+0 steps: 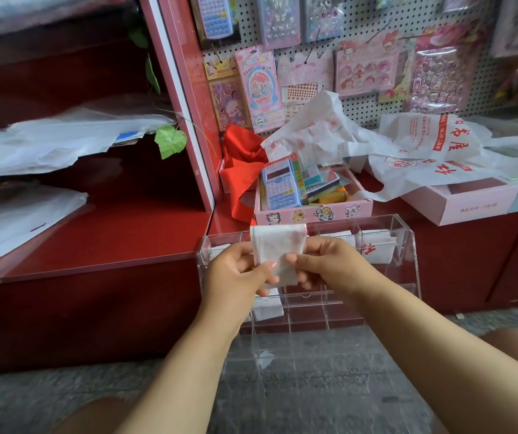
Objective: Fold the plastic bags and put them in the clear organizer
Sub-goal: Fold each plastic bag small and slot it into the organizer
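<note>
I see left hand [239, 270] and right hand [325, 261] both pinching the folded bag [278, 245]; keep creases tight (compact) before clear organizer [406, 245].

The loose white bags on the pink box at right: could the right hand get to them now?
Probably not yet: the right hand and left hand both pinch the folded bag. The loose bags lie uncovered.

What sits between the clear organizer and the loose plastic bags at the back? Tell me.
In the head view, a pink box holding a blue calculator sits between the clear organizer and the loose plastic bags.
</note>
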A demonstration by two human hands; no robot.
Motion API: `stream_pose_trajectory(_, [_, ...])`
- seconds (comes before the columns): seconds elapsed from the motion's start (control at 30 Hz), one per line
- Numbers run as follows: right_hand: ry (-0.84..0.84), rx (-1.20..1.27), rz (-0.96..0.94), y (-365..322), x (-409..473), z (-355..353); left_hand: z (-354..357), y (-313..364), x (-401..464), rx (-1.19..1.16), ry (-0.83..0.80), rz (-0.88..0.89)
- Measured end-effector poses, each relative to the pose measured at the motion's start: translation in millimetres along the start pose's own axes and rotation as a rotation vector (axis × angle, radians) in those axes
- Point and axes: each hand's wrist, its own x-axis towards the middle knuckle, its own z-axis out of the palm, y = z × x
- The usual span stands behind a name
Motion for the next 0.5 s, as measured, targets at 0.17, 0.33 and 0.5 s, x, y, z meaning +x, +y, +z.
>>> stream_pose_trajectory(0.17, [-0.036, 0.026, -0.177, 2.0, 1.4, 2.8, -7.4, -2.5, 1.4, -0.078, -0.059, 0.088])
stream_pose_trajectory(0.33, [-0.003, 0.059, -0.250, 2.0, 1.5, 3.2, -16.7, -3.3, 3.9, -0.013, -0.080, 0.168])
stream_pose_trajectory(0.5, [-0.009, 0.070, -0.301, 7.3, 2.0, 4.0, -22.8, -3.3, 6.4, 0.151, -0.019, 0.271])
